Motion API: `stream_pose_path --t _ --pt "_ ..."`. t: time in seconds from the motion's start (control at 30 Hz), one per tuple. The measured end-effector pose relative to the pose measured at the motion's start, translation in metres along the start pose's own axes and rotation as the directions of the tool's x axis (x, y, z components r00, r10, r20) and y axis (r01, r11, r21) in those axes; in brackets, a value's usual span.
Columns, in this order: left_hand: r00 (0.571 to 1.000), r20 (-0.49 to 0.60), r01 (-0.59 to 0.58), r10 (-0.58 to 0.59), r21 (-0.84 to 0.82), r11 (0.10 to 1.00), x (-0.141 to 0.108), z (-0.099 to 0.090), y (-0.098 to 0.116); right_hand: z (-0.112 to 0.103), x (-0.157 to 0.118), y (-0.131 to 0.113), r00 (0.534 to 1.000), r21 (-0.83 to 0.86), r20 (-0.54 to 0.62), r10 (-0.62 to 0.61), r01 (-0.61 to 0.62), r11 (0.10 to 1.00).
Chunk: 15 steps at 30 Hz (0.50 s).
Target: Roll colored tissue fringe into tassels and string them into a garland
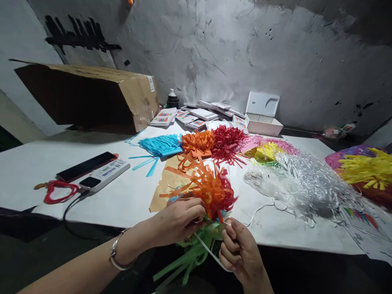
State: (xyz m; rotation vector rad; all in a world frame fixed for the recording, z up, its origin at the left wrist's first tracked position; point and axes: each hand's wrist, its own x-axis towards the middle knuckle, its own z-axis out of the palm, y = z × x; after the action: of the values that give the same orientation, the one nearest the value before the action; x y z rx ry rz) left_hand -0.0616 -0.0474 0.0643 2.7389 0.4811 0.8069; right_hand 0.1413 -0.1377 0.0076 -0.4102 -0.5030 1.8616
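Observation:
My left hand (180, 216), with a silver bracelet at the wrist, is closed round the base of a bunch of paper tassels at the table's front edge. In this bunch an orange tassel (210, 185) fans upward, a dark red tassel (227, 190) shows behind it, and a green tassel (200, 241) hangs below the hand. Between thumb and forefinger, my right hand (240, 249) pinches a white string (211, 250) just right of the bunch. The string runs down across the green strips. My left fingertips are partly hidden.
Blue (161, 145), orange (197, 143) and red tassels (228, 143) lie behind my hands. Silver tinsel (315, 183) spreads at the right. A phone (87, 165) and a white power bank (105, 174) lie left. A cardboard box (141, 98) stands at the back left.

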Motion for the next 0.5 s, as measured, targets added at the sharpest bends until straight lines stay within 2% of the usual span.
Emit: stream_pose_path --t 0.17,0.27,0.37,0.5 --pt "0.984 0.162 -0.082 0.076 0.026 0.996 -0.001 0.006 0.004 0.004 -0.001 0.000 0.993 -0.067 0.037 0.109 -0.107 0.992" --pt "0.987 0.145 -0.068 0.066 0.010 0.998 0.006 0.006 0.008 0.006 0.000 -0.001 0.987 -0.107 0.057 0.151 -0.144 0.984" --pt "0.993 0.102 -0.066 0.059 0.075 0.995 0.013 0.004 0.010 0.009 -0.002 -0.006 0.996 -0.111 0.059 0.060 -0.053 0.992" --pt "0.987 0.153 -0.083 0.055 0.188 0.979 0.016 0.001 0.009 0.011 -0.007 -0.012 0.989 -0.192 0.017 -0.145 0.145 0.971"
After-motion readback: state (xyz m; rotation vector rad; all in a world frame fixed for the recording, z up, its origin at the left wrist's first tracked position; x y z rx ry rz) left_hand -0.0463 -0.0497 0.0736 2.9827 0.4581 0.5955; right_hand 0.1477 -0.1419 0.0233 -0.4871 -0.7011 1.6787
